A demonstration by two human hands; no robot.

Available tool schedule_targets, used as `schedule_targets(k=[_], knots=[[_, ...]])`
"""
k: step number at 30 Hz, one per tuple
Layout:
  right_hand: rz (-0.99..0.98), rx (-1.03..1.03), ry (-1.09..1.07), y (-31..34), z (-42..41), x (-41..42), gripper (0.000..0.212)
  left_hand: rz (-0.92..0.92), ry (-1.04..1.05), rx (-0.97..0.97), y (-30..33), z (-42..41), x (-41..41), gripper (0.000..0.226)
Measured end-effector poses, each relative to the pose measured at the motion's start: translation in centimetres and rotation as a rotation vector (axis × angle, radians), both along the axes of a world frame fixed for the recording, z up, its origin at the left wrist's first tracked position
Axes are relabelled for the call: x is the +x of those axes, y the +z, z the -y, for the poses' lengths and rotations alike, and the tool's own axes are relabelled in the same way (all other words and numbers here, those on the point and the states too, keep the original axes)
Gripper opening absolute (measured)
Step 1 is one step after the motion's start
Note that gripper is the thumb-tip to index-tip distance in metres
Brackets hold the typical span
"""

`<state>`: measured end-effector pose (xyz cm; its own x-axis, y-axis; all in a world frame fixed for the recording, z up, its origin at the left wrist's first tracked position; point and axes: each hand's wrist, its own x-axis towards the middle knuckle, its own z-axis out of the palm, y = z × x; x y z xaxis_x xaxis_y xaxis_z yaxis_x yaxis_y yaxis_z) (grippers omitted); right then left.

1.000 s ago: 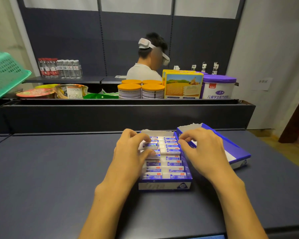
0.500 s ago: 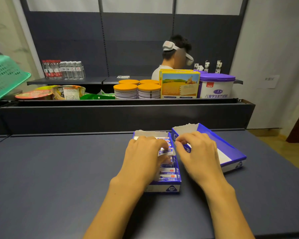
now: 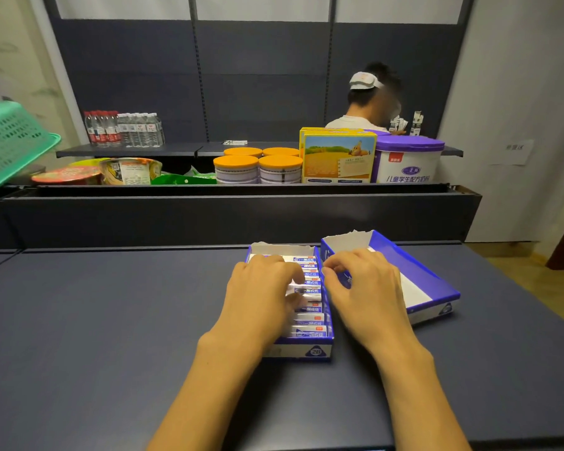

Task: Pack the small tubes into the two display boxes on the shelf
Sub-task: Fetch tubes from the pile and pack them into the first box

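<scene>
Tubes (image 3: 310, 289) are bedded in rows in the left display box (image 3: 301, 351) on the shelf (image 3: 111, 320), flattened by a loosely curled left hand (image 3: 261, 294); right hand (image 3: 365, 288) is curled empty at its wall, likely to steady it.

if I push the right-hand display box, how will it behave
The right box looks like thin card with a torn back edge, so probably light and a bit bendy. It seems nearly empty, so it would likely slide easily on the smooth shelf rather than tip.

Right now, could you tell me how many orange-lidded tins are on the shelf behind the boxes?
4: two front tins side by side, two behind them, only lids showing. More may be hidden behind.
</scene>
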<state>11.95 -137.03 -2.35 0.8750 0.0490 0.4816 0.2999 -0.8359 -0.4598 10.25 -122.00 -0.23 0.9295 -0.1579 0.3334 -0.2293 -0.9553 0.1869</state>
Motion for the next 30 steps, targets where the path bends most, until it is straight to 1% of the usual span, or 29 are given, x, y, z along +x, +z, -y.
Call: schedule_targets(k=[4,9,13,15,17,23,26,30], knots=[[-0.023,0.007,0.006,0.3,0.1,-0.1,0.035,0.061,0.064,-0.019,0.4,-1.1,-0.7,0.026],[0.041,0.019,0.008,1.2,-0.1,-0.7,0.030,0.116,0.204,-0.054,0.1,-3.7,-2.0,0.020],[0.114,0.003,0.082,2.3,-2.5,-1.9,0.024,0.154,0.259,-0.092,-0.4,-5.5,-3.3,0.020],[0.124,0.002,0.133,2.5,-4.3,-2.7,0.025,0.173,0.263,-0.101,-0.7,-6.7,-4.2,0.017],[0.129,-0.015,0.179,2.7,-6.2,-3.4,0.025,0.198,0.270,-0.119,-1.0,-8.4,-5.0,0.014],[0.171,-0.069,0.281,3.0,-13.9,-5.5,0.013,0.269,0.305,-0.144,-1.2,-14.8,-7.7,0.011],[0.184,-0.069,0.320,2.8,-19.4,-7.1,0.011,0.294,0.321,-0.136,-1.5,-19.5,-9.6,0.010],[0.176,-0.073,0.362,2.5,-28.3,-9.8,0.015,0.295,0.354,-0.104,-1.7,-27.9,-12.9,0.011]])
